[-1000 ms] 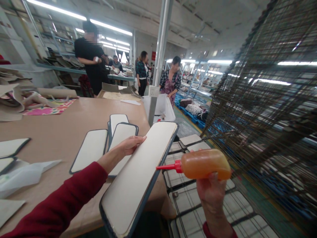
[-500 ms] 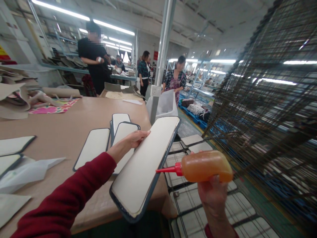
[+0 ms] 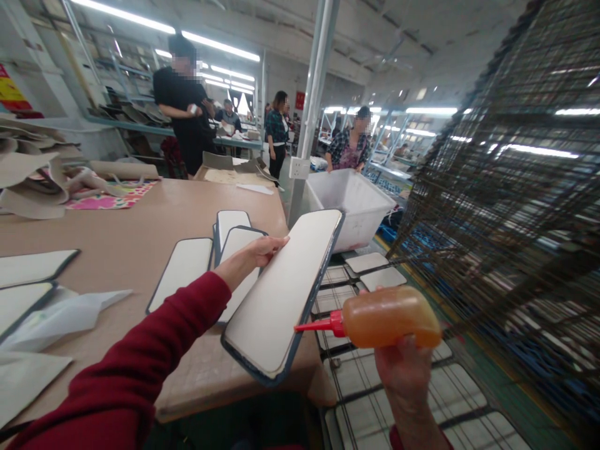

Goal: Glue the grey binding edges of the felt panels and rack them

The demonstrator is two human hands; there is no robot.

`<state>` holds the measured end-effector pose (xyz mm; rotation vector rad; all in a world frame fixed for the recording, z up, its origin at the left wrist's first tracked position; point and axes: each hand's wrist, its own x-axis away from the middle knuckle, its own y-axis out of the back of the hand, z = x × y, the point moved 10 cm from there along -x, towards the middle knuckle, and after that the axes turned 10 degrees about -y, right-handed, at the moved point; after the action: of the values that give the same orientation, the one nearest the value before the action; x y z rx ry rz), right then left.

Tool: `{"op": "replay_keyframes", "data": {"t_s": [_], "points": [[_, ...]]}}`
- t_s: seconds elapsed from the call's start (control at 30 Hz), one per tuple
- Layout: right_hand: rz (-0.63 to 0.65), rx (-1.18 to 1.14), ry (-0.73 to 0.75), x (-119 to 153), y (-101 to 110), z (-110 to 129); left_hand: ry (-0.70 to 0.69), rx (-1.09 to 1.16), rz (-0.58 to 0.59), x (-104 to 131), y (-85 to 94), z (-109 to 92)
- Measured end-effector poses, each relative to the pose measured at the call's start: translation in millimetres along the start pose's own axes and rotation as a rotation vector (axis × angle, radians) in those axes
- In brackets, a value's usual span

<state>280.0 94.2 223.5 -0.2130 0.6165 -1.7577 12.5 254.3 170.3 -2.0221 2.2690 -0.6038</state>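
Observation:
My left hand [image 3: 266,250] grips the left long edge of a long white panel with rounded corners and a dark blue rim [image 3: 285,287], holding it tilted past the table's corner. In my right hand [image 3: 405,362] lies a squeeze bottle of amber liquid [image 3: 391,317], tipped on its side. Its red nozzle [image 3: 319,325] points left, with the tip at the panel's right edge near the lower end. Whether the tip touches the rim I cannot tell. Behind my left hand, similar panels [image 3: 182,272] lie on the brown table [image 3: 187,206], some overlapping.
More white panels rest on a wire rack [image 3: 365,375] at lower right. Tall wire racks [image 3: 492,156] rise on the right. A co-worker [image 3: 349,144] stands at a white bin [image 3: 351,212] beyond a metal post [image 3: 307,125]. Paper scraps [image 3: 60,319] and fabric [image 3: 112,197] lie at left.
The panel has turned slightly and its lower end has risen, while the nozzle stays at its right edge. The co-worker's white bin has moved right, more into view. Both hands keep their holds.

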Motion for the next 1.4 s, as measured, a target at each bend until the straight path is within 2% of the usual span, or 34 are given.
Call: {"op": "replay_keyframes", "data": {"t_s": [0.2, 0.57, 0.73, 0.87, 1.03, 1.13, 1.27, 1.4], "points": [[0.027, 0.036, 0.029, 4.2, 2.9, -2.1, -0.001, -0.005, -0.030, -6.5, 5.8, -2.7], [0.069, -0.024, -0.061, 8.1, 4.0, -17.8, 0.009, 0.020, -0.107, -6.5, 13.5, -8.3], [0.055, -0.024, -0.097, 12.4, 4.0, -25.1, -0.013, 0.035, -0.191, -7.4, 25.8, -13.2], [0.030, -0.077, -0.117, 10.9, -2.5, -16.9, -0.052, 0.033, -0.260, -9.4, 38.6, -15.7], [-0.061, -0.120, -0.019, -8.2, -9.2, 13.5, -0.078, 0.022, -0.287, -7.6, 42.0, -17.5], [-0.071, -0.112, 0.050, -21.9, -12.8, 21.6, -0.081, 0.016, -0.275, -5.7, 37.8, -19.1], [-0.006, -0.035, 0.124, -29.7, -16.6, 20.1, -0.084, 0.014, -0.252, -5.1, 33.3, -21.4], [-0.012, 0.012, 0.105, -22.6, -6.3, 6.5, -0.083, 0.013, -0.270, -5.6, 38.3, -23.4]]}}
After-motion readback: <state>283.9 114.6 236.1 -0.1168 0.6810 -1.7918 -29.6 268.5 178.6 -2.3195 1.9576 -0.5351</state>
